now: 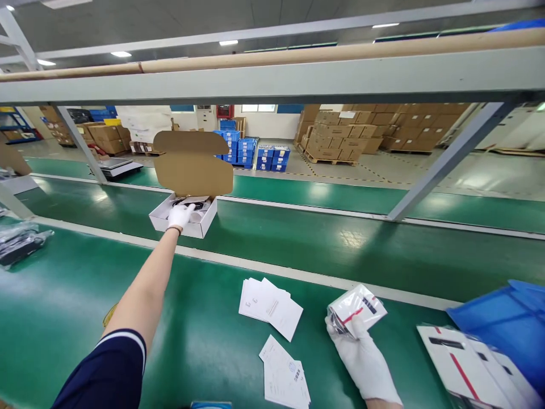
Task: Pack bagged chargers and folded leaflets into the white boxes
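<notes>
My left hand [180, 216], in a white glove, reaches over the front wall of an open white box [196, 229] with its brown lid raised. Its fingers are partly hidden, so I cannot make out whether they grip anything. A black cable [196, 204] and pale pieces show inside the box. My right hand [361, 355], also gloved, is closed on a clear plastic bag [356, 309] holding a white card with a red stripe and a dark bar. Left of it lie two loose piles of printed cards, one farther off [270, 307] and one nearer [286, 375].
More bagged white packets [477, 363] lie at right beside a blue bin [506, 324]. Plastic-wrapped dark items [21, 244] rest at the left. A green conveyor [298, 233] runs beyond the green worktop [204, 318], under a metal frame with slanted posts [451, 162].
</notes>
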Demonstrator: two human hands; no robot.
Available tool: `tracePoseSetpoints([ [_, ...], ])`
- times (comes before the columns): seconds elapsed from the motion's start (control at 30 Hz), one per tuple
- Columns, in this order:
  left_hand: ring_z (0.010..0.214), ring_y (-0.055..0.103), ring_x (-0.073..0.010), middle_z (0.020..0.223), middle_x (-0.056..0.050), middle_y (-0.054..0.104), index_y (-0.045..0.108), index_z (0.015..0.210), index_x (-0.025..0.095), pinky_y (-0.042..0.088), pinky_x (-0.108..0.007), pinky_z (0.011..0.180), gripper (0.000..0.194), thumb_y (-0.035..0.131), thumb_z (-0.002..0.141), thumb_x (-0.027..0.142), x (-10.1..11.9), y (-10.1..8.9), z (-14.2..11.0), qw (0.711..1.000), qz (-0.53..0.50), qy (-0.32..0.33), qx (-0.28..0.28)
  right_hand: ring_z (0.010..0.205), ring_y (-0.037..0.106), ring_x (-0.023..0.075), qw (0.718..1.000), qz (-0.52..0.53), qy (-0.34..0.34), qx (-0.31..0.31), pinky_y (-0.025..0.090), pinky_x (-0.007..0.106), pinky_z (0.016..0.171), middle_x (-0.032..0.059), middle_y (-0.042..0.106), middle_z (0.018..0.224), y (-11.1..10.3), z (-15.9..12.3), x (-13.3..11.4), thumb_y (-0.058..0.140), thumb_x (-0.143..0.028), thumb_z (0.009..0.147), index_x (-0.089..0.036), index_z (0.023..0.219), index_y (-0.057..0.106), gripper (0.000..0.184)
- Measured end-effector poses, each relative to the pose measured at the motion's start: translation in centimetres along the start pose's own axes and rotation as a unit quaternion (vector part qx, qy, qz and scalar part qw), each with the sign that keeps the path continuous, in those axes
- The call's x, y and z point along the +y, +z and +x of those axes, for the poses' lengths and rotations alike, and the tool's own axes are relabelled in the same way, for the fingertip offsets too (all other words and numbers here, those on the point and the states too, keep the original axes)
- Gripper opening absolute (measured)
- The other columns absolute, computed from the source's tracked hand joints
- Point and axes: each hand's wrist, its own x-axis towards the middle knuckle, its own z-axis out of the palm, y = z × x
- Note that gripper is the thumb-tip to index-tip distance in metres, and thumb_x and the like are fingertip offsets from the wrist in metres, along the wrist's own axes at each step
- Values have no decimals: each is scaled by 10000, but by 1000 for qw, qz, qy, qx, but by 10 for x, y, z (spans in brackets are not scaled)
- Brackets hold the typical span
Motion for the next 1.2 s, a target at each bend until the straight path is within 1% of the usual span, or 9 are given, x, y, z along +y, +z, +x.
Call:
tracePoseSetpoints([
  [0.2, 1088, 576, -348, 1082, -159, 688, 747, 976, 198, 378, -446, 924, 383, 590, 845, 522, -1, 47, -37, 988, 121, 54, -79, 759, 657, 164, 1000, -9, 4, 20, 589, 250, 588, 46, 678, 1055, 8, 1, -1, 779, -382, 773, -247, 1133, 651, 406],
  [0.43, 1027, 606, -362, 982, -168, 705, 752, 918, 171, 346, -546, 943, 343, 496, 912, 400, 62, 85, -58, 986, 129, 76, -72, 709, 604, 138, 997, -73, -17, -17, 555, 238, 566, 43, 667, 1015, 9, -4, 5, 855, -359, 677, -208, 1114, 655, 504],
  [0.53, 1193, 538, -341, 1207, -170, 652, 701, 1108, 165, 291, -537, 1058, 339, 497, 929, 368, 84, 90, -101, 988, 90, 117, -48, 622, 544, 115, 989, -134, -44, -45, 472, 213, 460, 29, 668, 959, 19, -11, 1, 852, -401, 676, -223, 1107, 659, 504],
  [0.63, 1296, 483, -276, 1448, -125, 503, 594, 1304, 205, 328, -432, 1105, 438, 529, 933, 428, 86, 90, -173, 984, 36, 171, -48, 510, 451, 94, 949, -281, -90, -109, 353, 201, 380, 34, 655, 805, 63, -20, -8, 784, -514, 730, -169, 1099, 664, 519],
  [0.7, 1279, 519, -243, 1434, -118, 524, 607, 1294, 201, 410, -364, 1066, 435, 550, 928, 430, 76, 93, -227, 980, 0, 188, -67, 494, 450, 107, 888, -400, -132, -186, 349, 221, 387, 37, 651, 785, 116, -24, -9, 696, -562, 791, -161, 1237, 615, 605],
  [0.8, 1276, 536, -265, 1413, -125, 545, 621, 1279, 203, 455, -422, 1054, 385, 541, 943, 372, 53, 100, -290, 979, -66, 170, -87, 619, 571, 163, 733, -578, -205, -294, 485, 285, 540, 32, 684, 971, 219, -23, 6, 588, -520, 872, -278, 1433, 462, 623],
  [0.93, 1213, 585, -279, 1343, -107, 609, 681, 1187, 201, 487, -455, 1032, 303, 588, 924, 320, 28, 106, -314, 979, -80, 173, -79, 885, 651, 253, 424, -766, -354, -329, 511, 372, 808, 63, 678, 1107, 352, -6, 58, 406, -470, 975, -295, 1473, 396, 527],
  [1.03, 1138, 627, -274, 1268, -76, 660, 721, 1110, 239, 532, -436, 972, 240, 627, 901, 310, 23, 105, -308, 972, -94, 202, -74, 1120, 591, 288, 316, -797, -373, -354, 458, 390, 934, 120, 554, 1368, 422, 14, 107, 410, -370, 979, -242, 1531, 288, 580],
  [1.2, 1072, 647, -280, 1216, -72, 680, 736, 1095, 274, 546, -445, 931, 230, 636, 895, 328, 26, 109, -305, 961, -115, 248, -36, 1088, 609, 253, 286, -829, -337, -343, 446, 362, 935, 122, 650, 1233, 468, 56, 168, 366, -285, 980, -176, 1358, 528, 426],
])
